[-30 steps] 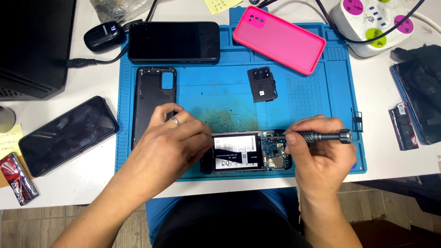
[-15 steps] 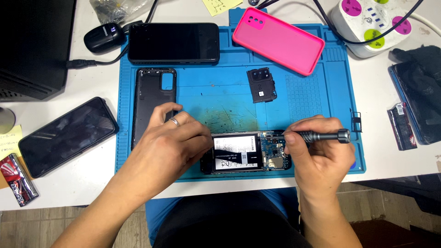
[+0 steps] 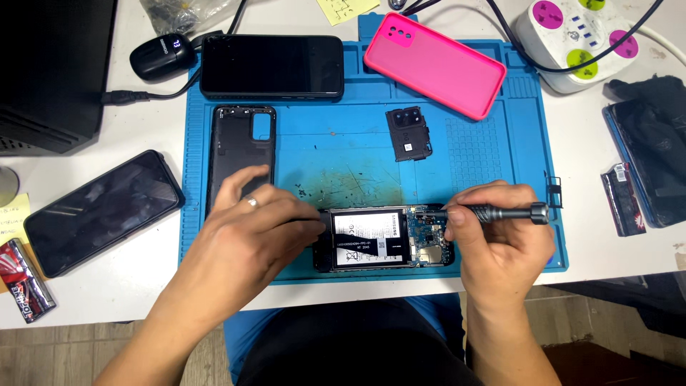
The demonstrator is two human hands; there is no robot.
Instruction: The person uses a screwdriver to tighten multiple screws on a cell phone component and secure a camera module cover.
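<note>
An opened phone (image 3: 386, 238) lies on a blue repair mat (image 3: 343, 154), its battery and circuit board exposed. My left hand (image 3: 250, 229), a ring on one finger, presses on the phone's left end and holds it down. My right hand (image 3: 496, 239) grips a dark metal screwdriver (image 3: 500, 212) held level, its tip at the phone's upper right corner over the board. A black back cover (image 3: 239, 146) lies just behind my left hand. A small black camera cover piece (image 3: 409, 133) rests in the mat's middle.
A black phone (image 3: 271, 66) and a pink phone case (image 3: 434, 64) lie at the mat's far edge. Another black phone (image 3: 100, 211) sits left of the mat. A white power strip (image 3: 579, 39) is far right, a mouse (image 3: 158, 56) far left, dark devices (image 3: 650, 161) right.
Both hands stay on the phone; the left hand's fingers have shifted slightly, and the screwdriver remains at the same corner.
</note>
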